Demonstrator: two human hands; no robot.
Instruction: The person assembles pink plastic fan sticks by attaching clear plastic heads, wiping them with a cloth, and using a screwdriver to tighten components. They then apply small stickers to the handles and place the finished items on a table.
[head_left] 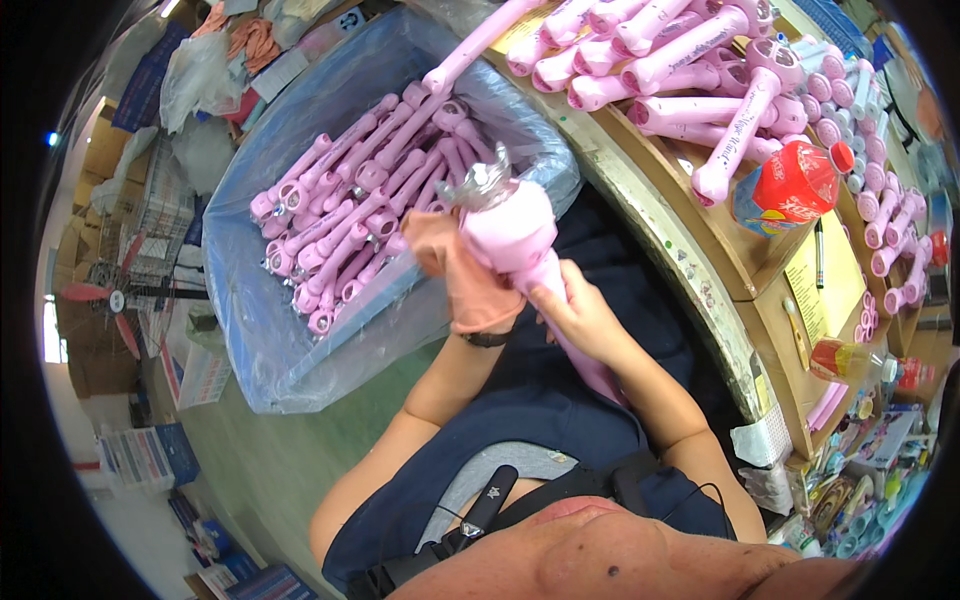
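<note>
A pink toy wand (545, 290) with a big round head and a shiny silver crown (487, 185) is held up in front of my body, its head pointing away from me. Round its handle, just below the head, the fingers of my right hand (583, 312) are closed. My left hand (470, 285) is at the left side of the wand's head, covered by peach-coloured fabric, a glove or a cloth. Blur and the fabric hide its fingers. A dark band (485, 340) circles the left wrist.
A large blue bin (285, 375) lined with clear plastic stands at left, holding many pink wands (350, 200). More pink wands (650, 60) are piled on the curved workbench (690, 270). A red-labelled bottle (790, 188), a pen (819, 255) and yellow paper (835, 290) lie at right. A fan (115, 300) is far left.
</note>
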